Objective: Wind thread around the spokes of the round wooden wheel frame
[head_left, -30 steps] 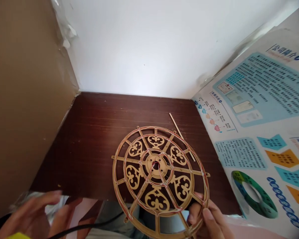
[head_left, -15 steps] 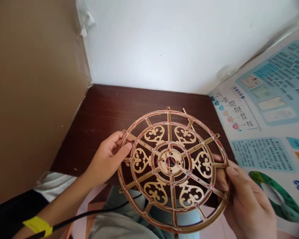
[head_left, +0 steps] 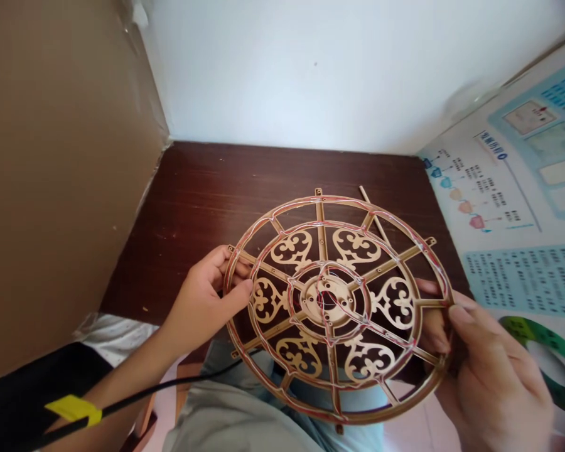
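A round wooden fretwork wheel (head_left: 336,301) with carved scroll panels, spokes and red and white wiring hangs above the front edge of a dark wooden table (head_left: 188,207). My left hand (head_left: 207,301) pinches its left rim, thumb on top and fingers beneath. On the opposite side my right hand (head_left: 489,370) grips the right rim, thumb over the outer ring. The wheel is held nearly flat, tilted slightly toward me.
A thin wooden stick (head_left: 374,216) lies on the table behind the wheel. A brown cardboard panel (head_left: 61,163) stands at the left, a white wall behind, a printed poster (head_left: 522,207) at the right. A black cable (head_left: 179,386) crosses my lap.
My left hand has come up from the lower left and taken the wheel's left rim. The wheel has lifted off the table and shifted right, held by both hands.
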### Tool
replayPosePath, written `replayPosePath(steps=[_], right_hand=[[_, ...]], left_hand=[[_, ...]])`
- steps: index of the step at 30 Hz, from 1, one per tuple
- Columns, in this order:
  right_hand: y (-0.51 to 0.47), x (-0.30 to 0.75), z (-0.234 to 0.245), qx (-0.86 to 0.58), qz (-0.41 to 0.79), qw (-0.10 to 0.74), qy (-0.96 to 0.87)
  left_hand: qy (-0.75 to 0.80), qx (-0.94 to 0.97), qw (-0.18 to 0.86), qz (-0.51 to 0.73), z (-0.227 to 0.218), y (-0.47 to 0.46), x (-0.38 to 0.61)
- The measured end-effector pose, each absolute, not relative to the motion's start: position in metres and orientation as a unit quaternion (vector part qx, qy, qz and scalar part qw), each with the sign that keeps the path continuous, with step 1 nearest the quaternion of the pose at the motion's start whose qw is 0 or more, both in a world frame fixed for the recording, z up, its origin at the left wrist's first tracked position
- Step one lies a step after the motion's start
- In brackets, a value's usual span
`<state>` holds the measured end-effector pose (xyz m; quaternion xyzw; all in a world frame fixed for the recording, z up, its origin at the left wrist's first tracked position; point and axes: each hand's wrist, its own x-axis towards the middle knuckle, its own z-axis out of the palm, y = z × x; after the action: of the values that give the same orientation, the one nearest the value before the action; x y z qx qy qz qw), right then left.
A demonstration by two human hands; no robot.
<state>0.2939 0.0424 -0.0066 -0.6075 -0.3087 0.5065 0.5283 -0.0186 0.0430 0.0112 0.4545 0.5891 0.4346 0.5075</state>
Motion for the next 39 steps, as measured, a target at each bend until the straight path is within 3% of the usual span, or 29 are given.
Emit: replayPosePath(steps=[19, 39], right_hand=[[0.050, 0.300, -0.011, -0.572, 0.545, 0.516, -0.331], [0.056, 0.303, -0.006, -0.525, 0.568, 0.563, -0.290]], left_hand=[[0.572, 0.415, 0.523, 0.477, -0.012, 0.044, -0.011], [0.514, 0.471, 0.531, 0.481, -0.017, 0.040, -0.016]])
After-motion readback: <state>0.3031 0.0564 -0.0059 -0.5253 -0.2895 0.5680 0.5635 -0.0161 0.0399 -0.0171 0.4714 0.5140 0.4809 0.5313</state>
